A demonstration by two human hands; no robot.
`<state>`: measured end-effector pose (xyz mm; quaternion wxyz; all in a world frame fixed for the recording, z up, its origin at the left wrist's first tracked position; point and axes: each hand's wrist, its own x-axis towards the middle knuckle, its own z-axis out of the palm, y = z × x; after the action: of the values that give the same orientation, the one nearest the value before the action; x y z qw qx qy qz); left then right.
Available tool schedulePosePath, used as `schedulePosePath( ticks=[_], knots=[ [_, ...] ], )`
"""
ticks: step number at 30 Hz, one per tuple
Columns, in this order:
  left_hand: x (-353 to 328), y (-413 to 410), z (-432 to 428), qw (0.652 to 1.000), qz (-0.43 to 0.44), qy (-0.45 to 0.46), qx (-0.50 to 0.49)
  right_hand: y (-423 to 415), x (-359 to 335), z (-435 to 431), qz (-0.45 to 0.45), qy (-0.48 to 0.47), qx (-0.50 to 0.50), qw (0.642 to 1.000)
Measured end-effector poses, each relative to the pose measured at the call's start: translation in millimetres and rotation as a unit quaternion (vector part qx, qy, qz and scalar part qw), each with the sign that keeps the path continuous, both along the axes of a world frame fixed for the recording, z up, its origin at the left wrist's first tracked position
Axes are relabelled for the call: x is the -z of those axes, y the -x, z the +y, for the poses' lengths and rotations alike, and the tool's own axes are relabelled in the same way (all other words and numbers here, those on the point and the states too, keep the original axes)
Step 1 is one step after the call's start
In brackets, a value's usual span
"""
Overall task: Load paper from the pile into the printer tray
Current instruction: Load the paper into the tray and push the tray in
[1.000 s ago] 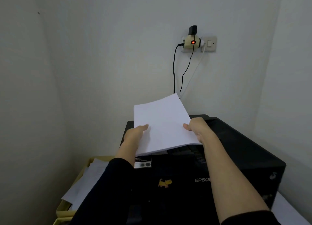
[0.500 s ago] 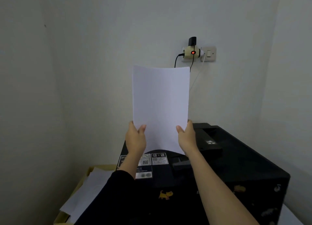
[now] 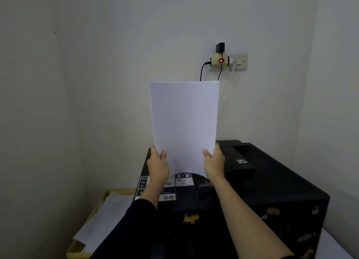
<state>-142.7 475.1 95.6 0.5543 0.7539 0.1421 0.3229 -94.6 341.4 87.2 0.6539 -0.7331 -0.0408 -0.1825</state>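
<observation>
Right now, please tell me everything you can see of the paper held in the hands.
The paper is plain white and blank on the near side, seemingly a thin stack. It stands upright, long side vertical, slightly bowed. The left hand pinches its lower left edge, the right hand its lower right edge, thumbs in front. Its lower end hangs over the black printer; whether it touches there I cannot tell.
</observation>
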Motion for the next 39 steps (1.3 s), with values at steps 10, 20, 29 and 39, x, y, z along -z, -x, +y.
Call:
schedulePosePath(
  ticks=[10, 20, 29, 39],
  knots=[
    [-42, 37, -43, 0.997, 0.009, -0.021, -0.068, 32, -34, -49, -0.012, 0.019, 0.102, 0.995],
    [23, 124, -129, 0.995, 0.084, 0.038, -0.044, 117, 17, -154, 0.111, 0.031, 0.079, 0.99],
    [147, 210, -193, 0.988, 0.069, 0.135, -0.041, 206, 134, -216, 0.17, -0.017, 0.029, 0.985],
    [251, 285, -221, 0.949, 0.21, 0.216, -0.093, 266, 249, -241, 0.322, -0.006, -0.013, 0.947]
  ],
)
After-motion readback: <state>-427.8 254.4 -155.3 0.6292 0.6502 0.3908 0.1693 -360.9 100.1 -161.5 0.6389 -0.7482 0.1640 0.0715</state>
